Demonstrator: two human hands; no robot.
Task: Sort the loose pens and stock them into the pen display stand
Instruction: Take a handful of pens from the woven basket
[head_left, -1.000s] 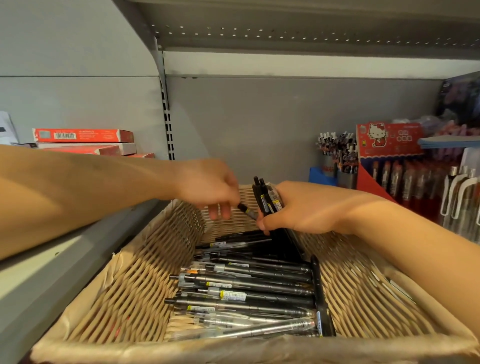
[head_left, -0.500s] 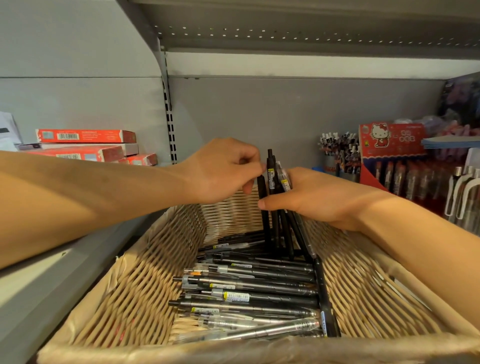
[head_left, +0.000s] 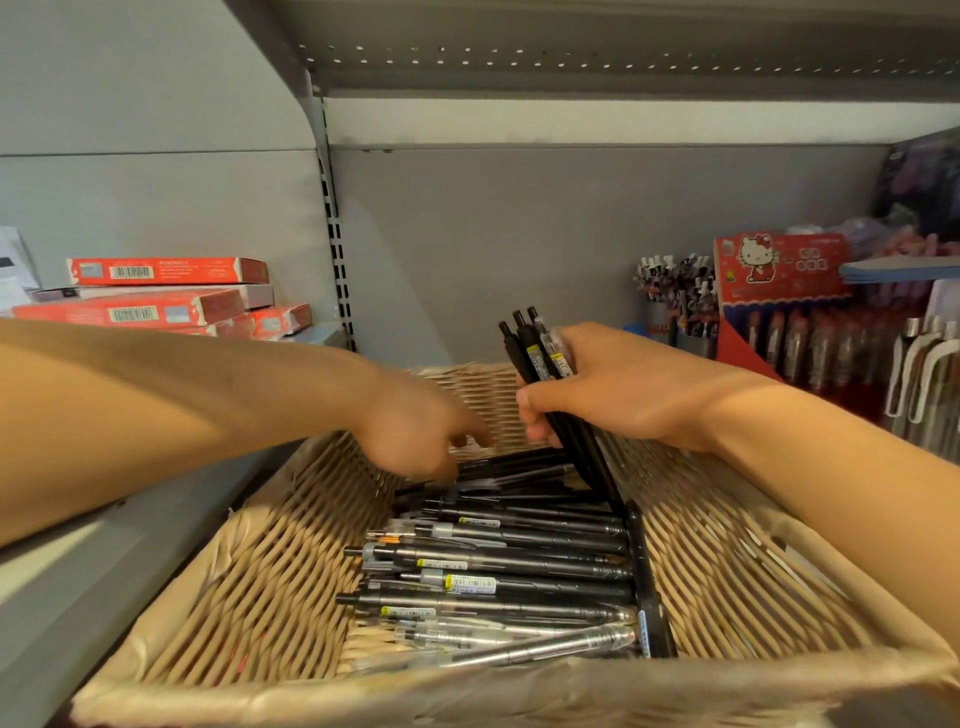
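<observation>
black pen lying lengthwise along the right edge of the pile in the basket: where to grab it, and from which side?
Pinch the black pen mid-barrel, coming from above and from the right. It runs front to back across the tips of the crosswise pens, so its left flank is crowded, while its right flank faces bare wicker basket floor. The near end with the label looks equally exposed.

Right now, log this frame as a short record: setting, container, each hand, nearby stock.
setting: grey metal shop shelf
container: wicker basket with loose pens lying crosswise inside
right hand: grips a bundle of black pens, tips angled up
left hand: reaches down to the pens at the basket's far end; grasp cannot be told
left stock: red boxes, stacked
right stock: red cartoon-cat pen display
</observation>
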